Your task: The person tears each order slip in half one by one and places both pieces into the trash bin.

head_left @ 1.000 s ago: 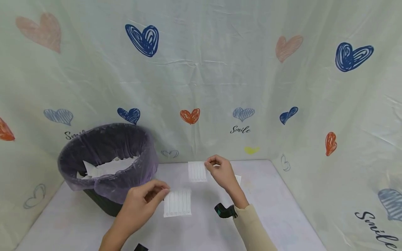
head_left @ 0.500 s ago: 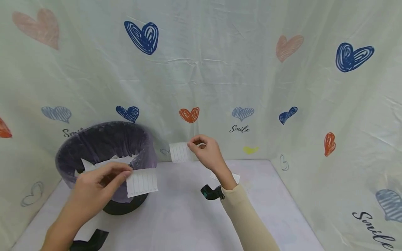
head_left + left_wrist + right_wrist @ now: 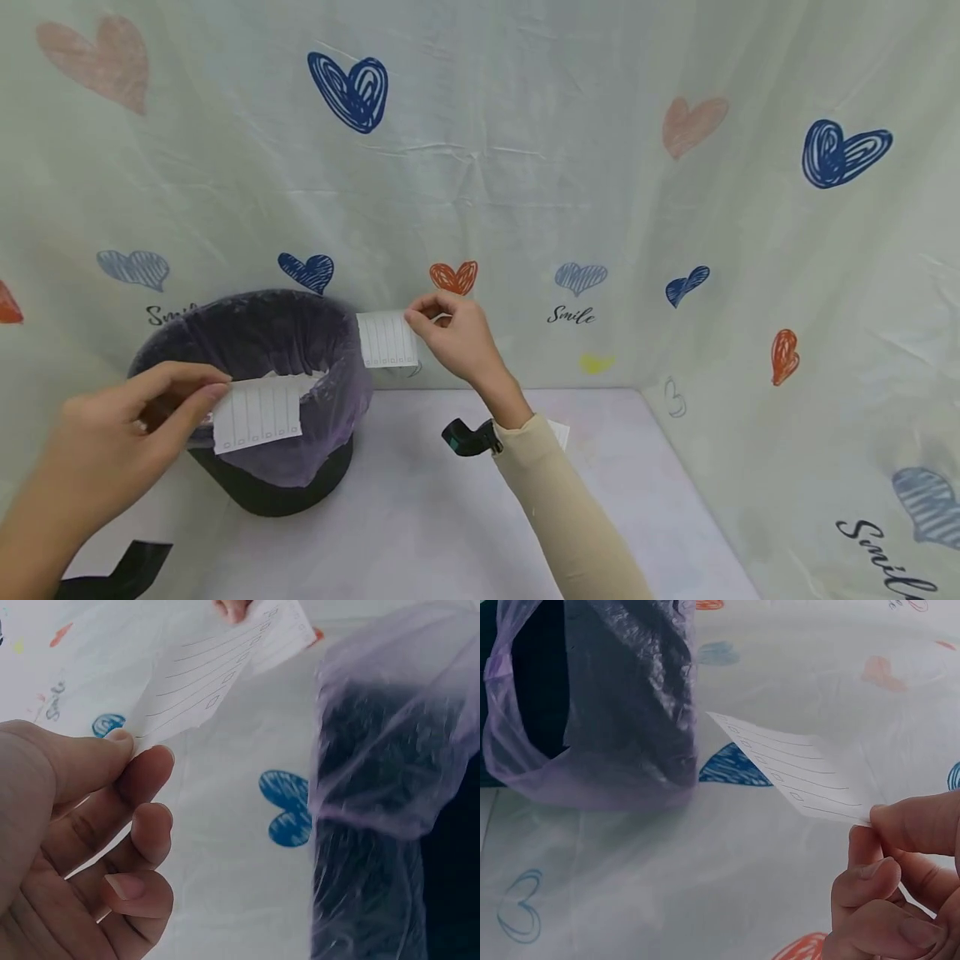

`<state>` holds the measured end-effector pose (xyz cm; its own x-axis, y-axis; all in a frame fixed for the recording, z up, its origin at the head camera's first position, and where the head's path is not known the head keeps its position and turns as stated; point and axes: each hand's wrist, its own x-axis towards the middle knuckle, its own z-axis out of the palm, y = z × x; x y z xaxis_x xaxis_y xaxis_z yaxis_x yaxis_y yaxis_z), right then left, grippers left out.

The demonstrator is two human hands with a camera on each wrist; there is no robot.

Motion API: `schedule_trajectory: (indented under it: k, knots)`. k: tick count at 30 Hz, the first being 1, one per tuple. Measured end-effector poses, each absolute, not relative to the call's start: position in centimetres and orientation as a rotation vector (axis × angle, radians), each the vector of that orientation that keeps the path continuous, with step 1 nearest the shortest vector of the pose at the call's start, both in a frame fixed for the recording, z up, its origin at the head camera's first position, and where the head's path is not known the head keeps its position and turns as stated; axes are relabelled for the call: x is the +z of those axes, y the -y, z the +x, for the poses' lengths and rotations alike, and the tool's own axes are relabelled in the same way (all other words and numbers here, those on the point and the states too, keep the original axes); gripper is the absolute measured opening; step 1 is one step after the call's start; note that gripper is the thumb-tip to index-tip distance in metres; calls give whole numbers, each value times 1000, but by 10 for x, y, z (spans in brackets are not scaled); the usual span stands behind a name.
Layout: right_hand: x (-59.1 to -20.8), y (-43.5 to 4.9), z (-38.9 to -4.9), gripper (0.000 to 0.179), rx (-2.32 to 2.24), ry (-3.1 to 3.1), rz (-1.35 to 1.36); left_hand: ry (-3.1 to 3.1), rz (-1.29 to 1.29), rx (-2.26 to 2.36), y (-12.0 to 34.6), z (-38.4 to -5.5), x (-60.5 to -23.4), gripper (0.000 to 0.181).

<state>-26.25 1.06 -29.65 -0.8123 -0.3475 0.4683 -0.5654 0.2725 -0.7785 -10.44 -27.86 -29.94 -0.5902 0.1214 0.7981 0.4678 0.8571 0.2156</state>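
Observation:
My left hand (image 3: 127, 433) pinches a small lined piece of paper (image 3: 258, 414) by its corner, between thumb and forefinger. In the head view that paper overlaps the front rim of a dark trash bin (image 3: 300, 492). A second lined piece of paper (image 3: 387, 340) is pinched by my right hand (image 3: 456, 337), to the right of the bin's rim. Both pieces have ruled lines with small boxes along one edge, as the left wrist view shows on the left hand's paper (image 3: 199, 690). A purple plastic bag (image 3: 337, 408) lines the bin, and white paper (image 3: 311, 382) lies inside it.
Another white paper (image 3: 558, 432) lies on the pale table (image 3: 450, 517), partly hidden behind the right sleeve (image 3: 562, 508). A heart-printed curtain (image 3: 510, 217) hangs behind and to the sides. Black wrist camera mounts (image 3: 471, 437) stick out from the wrists.
Both hands have moved left and upward with their pieces of paper. The left one has come over the bin's front rim, the right one close to the bin's right side.

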Motion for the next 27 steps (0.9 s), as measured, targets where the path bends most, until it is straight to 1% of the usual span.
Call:
schedule_trajectory:
  k: [1,2,3,4,8,17,22,27]
  knots:
    - [-295,-8,-263,13,1557,2331,864,2179,-420,-506,281,-104,-298,9]
    - [-294,-5,-263,13,1545,2332,877,2185,-412,-502,282,-104,-297,10]
    - [-292,-2,-264,13,1528,2333,890,2190,-404,-491,283,-104,-296,17]
    - [-291,0,-265,13,1511,2336,902,2193,-400,-485,285,-105,-296,20]
    - [-288,9,-267,12,1448,2351,935,2210,-361,-454,291,-109,-294,27]
    - [-282,25,-271,14,1443,2369,969,2249,-251,-433,304,-113,-295,19]
    - [-281,32,-274,13,1441,2352,972,2236,-251,-417,308,-118,-293,16]
    - [-282,37,-275,12,1474,2344,961,2256,-232,-410,310,-125,-290,17]
